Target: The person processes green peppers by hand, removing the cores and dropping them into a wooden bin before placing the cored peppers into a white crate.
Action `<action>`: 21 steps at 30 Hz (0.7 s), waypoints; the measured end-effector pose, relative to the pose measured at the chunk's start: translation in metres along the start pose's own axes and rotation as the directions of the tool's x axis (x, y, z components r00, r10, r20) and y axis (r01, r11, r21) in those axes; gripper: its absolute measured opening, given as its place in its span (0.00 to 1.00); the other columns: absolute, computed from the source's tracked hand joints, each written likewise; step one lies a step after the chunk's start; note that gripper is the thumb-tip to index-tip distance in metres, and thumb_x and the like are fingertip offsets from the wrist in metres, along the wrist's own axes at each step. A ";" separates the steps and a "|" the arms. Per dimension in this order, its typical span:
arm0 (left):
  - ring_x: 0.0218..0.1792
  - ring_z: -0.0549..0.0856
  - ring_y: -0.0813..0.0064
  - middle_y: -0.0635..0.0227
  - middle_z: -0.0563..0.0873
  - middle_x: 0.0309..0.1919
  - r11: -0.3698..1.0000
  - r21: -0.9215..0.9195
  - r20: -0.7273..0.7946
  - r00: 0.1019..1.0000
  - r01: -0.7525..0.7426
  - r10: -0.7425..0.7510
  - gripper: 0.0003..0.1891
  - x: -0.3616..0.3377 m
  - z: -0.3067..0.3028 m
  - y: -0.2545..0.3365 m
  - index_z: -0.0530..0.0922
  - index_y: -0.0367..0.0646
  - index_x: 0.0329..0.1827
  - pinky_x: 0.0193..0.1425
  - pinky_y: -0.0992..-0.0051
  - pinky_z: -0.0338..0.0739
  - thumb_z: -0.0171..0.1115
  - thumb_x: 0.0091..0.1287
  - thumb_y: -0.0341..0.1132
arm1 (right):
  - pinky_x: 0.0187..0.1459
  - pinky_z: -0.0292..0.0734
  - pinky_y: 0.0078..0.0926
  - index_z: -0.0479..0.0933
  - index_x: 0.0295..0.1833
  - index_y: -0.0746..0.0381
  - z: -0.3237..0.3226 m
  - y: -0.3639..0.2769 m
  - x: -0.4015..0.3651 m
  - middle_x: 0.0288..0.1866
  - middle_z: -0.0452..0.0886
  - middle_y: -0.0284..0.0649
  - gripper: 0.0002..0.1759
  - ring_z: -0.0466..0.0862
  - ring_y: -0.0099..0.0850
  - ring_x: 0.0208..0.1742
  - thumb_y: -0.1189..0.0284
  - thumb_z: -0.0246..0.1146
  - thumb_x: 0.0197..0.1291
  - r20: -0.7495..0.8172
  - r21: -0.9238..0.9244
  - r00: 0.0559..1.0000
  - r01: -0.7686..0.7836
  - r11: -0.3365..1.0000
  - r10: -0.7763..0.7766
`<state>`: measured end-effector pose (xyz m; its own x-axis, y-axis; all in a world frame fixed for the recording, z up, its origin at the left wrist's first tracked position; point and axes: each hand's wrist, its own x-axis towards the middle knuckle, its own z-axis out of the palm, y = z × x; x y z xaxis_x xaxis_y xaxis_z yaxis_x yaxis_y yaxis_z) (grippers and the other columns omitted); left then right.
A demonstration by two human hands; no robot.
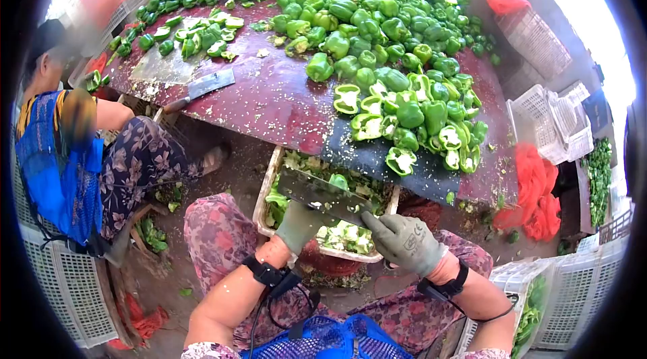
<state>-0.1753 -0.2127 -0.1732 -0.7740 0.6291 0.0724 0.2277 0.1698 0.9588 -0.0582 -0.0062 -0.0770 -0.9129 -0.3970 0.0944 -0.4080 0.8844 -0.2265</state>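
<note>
A cleaver point(323, 192) with a wide dark blade lies level above a white basket point(261, 207) between my knees. My right hand point(408, 244), in a grey glove, is closed at the blade's right end; its fingers cover any handle there. My left hand point(298, 227), also gloved, meets the blade's lower left edge, and its fingertips are hidden behind the steel. Pale chopped pepper pieces point(347, 238) and leafy green scraps fill the basket, with a green pepper piece point(338, 182) just beyond the blade. Halved green peppers point(402, 161) lie on the table's near edge.
A dark red table point(269, 113) carries a large heap of whole green peppers point(377, 19). Another cleaver point(211, 83) rests at its left edge, close to a seated co-worker point(60, 150). White crates point(546, 123) and red netting point(539, 201) stand to the right.
</note>
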 end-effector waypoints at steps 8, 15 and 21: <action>0.40 0.81 0.81 0.70 0.83 0.41 0.785 -0.543 0.085 0.950 0.298 -0.302 0.23 -0.015 -0.012 0.029 0.78 0.37 0.54 0.47 0.78 0.78 0.70 0.56 0.34 | 0.31 0.79 0.34 0.68 0.65 0.62 0.023 0.010 -0.016 0.34 0.75 0.38 0.29 0.81 0.37 0.33 0.75 0.59 0.54 0.009 -0.058 0.998 -0.061 0.996 0.062; 0.45 0.80 0.79 0.65 0.83 0.46 0.704 -0.579 0.090 0.890 0.411 -0.446 0.30 -0.019 -0.022 0.034 0.73 0.26 0.58 0.51 0.78 0.76 0.69 0.58 0.40 | 0.32 0.78 0.38 0.62 0.72 0.60 0.013 0.056 -0.064 0.39 0.76 0.45 0.36 0.79 0.40 0.32 0.77 0.61 0.56 -0.225 -0.039 0.878 -0.442 0.896 0.423; 0.49 0.82 0.74 0.62 0.82 0.51 0.560 -0.684 0.116 0.827 0.469 -0.551 0.32 -0.011 -0.005 0.040 0.67 0.28 0.65 0.56 0.75 0.76 0.65 0.58 0.33 | 0.48 0.76 0.44 0.64 0.70 0.62 -0.014 0.175 -0.116 0.48 0.76 0.52 0.30 0.80 0.50 0.46 0.69 0.57 0.63 -0.512 0.023 0.402 -0.877 0.480 0.759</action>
<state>-0.1606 -0.2166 -0.1345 -0.6968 0.5141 -0.5002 -0.6392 -0.1287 0.7582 -0.0242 0.1980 -0.1142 -0.6798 0.6375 0.3626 0.6050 0.7669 -0.2141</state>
